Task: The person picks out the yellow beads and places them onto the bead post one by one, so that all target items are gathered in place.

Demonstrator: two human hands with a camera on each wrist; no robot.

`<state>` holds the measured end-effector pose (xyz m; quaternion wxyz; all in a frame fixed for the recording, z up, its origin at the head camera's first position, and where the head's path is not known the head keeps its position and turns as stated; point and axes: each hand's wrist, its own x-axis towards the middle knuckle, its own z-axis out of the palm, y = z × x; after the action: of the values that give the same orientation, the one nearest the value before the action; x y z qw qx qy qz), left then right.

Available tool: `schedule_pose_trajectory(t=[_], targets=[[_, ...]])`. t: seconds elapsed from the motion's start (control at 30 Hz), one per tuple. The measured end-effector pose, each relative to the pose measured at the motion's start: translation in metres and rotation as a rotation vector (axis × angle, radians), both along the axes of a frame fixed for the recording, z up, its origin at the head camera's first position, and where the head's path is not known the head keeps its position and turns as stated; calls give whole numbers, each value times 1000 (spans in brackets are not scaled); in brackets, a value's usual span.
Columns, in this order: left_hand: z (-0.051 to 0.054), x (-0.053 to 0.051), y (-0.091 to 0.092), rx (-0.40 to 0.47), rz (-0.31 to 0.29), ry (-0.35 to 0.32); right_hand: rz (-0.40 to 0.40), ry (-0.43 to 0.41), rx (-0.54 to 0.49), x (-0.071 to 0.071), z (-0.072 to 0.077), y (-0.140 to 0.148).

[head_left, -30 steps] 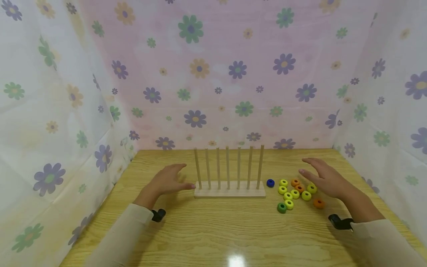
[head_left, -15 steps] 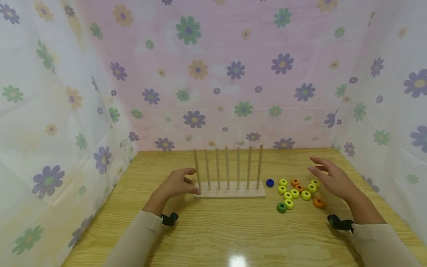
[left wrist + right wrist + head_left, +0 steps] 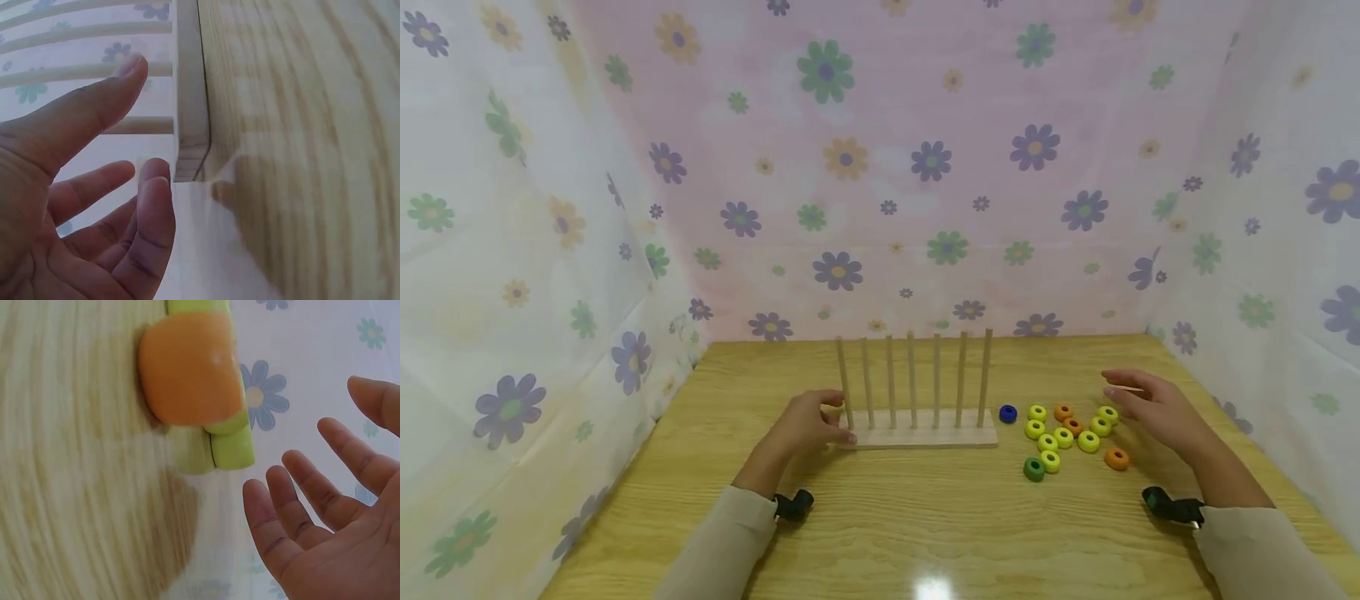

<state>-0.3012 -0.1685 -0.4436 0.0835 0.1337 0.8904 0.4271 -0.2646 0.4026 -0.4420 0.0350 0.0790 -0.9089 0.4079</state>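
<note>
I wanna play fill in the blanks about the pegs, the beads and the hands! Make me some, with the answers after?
1. The rack has exactly ____ pegs.
2. The bead nearest the rack is colored ____.
3. The exact number of orange beads is ____.
4. The person's ____ hand is the one nearer the rack.

Missing words: seven; blue; three; left.

The pale rectangular wooden rack [image 3: 917, 437] and its 7 round wooden pegs [image 3: 912, 379] look matt, the yellow-brown wood-grained table top [image 3: 895, 508] glossy, an orange ring-shaped bead [image 3: 190, 372] smooth with soft shine, and the pink flower-printed cloth [image 3: 880, 100] matt.
</note>
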Motion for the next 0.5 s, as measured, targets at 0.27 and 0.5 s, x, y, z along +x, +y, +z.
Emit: schedule_pose_trajectory(t=[0.27, 0.5], targets=[[-7, -5, -3, 106, -55, -90, -21, -87, -23, 0, -5, 11], [-8, -6, -4, 65, -57, -94, 23, -101, -49, 1, -13, 14]])
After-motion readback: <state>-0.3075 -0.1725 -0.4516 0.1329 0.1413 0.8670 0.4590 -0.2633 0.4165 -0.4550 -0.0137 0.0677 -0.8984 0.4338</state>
